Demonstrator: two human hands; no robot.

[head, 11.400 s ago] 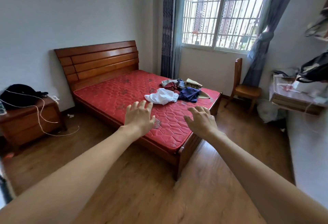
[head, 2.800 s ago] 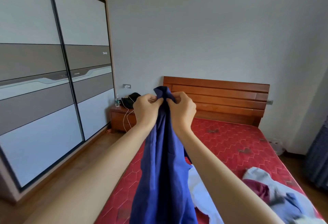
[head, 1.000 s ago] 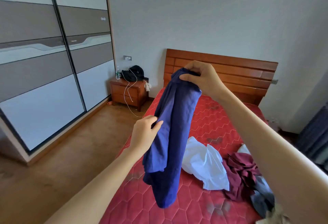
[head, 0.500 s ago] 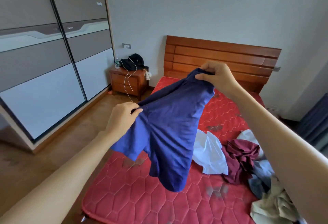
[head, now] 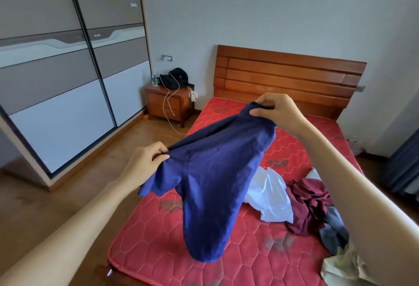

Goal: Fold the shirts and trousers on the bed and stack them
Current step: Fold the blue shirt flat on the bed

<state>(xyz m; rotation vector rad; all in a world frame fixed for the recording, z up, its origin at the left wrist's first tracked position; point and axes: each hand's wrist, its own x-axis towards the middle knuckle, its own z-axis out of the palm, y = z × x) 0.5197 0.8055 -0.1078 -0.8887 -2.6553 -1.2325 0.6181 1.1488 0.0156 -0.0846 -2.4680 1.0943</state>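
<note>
The blue shirt (head: 217,179), bunched a second ago, now hung spread above the bed's (head: 158,249) near left corner, the left hand (head: 145,163) and right hand (head: 277,113) fingers pinching its top edge, ready for folding.

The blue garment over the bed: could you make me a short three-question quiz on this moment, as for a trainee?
1. True or false: the blue garment lies flat on the red mattress.
2. Which hand holds the garment higher? A) left hand B) right hand
3. Fill in: right of the white garment lies a crumpled ____ one.

Key: 1 false, it hangs in the air, pinched by both hands; 2 B; 3 maroon.
</note>
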